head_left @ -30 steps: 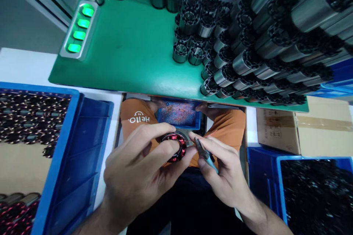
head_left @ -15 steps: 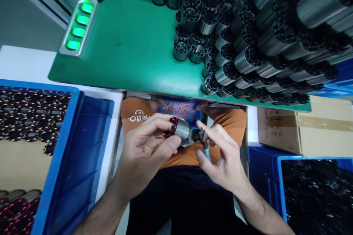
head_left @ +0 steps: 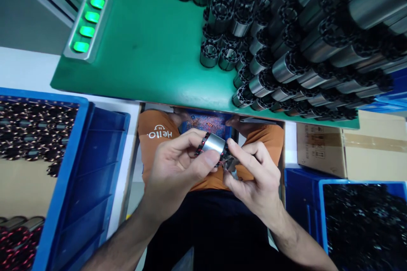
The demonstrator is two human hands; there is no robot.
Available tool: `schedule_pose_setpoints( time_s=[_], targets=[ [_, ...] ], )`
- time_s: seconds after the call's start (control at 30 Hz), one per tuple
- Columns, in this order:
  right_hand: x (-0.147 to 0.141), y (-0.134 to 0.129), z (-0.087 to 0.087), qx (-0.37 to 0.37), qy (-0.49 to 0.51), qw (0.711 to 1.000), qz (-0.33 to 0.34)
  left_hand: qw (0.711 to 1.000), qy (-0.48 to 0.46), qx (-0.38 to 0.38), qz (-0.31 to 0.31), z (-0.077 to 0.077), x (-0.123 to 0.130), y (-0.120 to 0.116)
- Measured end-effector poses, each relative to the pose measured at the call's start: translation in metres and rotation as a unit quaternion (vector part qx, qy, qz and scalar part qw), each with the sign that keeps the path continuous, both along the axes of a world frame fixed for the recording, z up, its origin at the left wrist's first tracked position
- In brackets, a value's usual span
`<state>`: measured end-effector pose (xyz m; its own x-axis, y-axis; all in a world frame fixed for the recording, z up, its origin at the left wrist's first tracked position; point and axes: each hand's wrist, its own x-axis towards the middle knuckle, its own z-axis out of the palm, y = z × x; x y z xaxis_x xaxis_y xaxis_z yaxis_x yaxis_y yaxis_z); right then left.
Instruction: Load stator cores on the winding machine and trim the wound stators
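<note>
A metal cylinder (head_left: pixel 213 144) with black toothed ends and red wire lies sideways between my hands, above my lap. My left hand (head_left: pixel 178 167) is closed on it, thumb on the near side and fingers behind. At the cylinder's right end is my right hand (head_left: pixel 254 173), its fingers closed round a small tool (head_left: pixel 233 172) with a light-blue handle. The tool's head is close to the black end; whether they touch is hidden by the fingers.
Many metal cylinders (head_left: pixel 262 82) stand and lie stacked on the green mat (head_left: pixel 152 51). A light box (head_left: pixel 87 29) sits at its left. Blue bins (head_left: pixel 104 144) flank me, and a carton (head_left: pixel 372 144) is on the right.
The cylinder has turned and moved slightly right, its right end now at my right fingers. My right hand and the tool have come in against that end. The view has shifted a little.
</note>
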<state>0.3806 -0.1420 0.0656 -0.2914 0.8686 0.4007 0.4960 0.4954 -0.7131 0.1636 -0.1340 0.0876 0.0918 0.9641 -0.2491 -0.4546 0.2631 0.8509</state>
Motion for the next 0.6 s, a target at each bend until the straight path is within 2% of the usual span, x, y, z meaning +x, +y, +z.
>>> schedule_pose_setpoints(
  time_s=[0.47, 0.6],
  targets=[
    [0.009, 0.001, -0.005, -0.040, 0.009, 0.999, 0.019, 0.999, 0.038, 0.002, 0.011, -0.003, 0.005, 0.002],
    [0.009, 0.000, -0.006, -0.063, 0.011, 0.998, 0.027, 0.999, 0.045, 0.000, 0.030, -0.013, 0.009, 0.001]
  ],
)
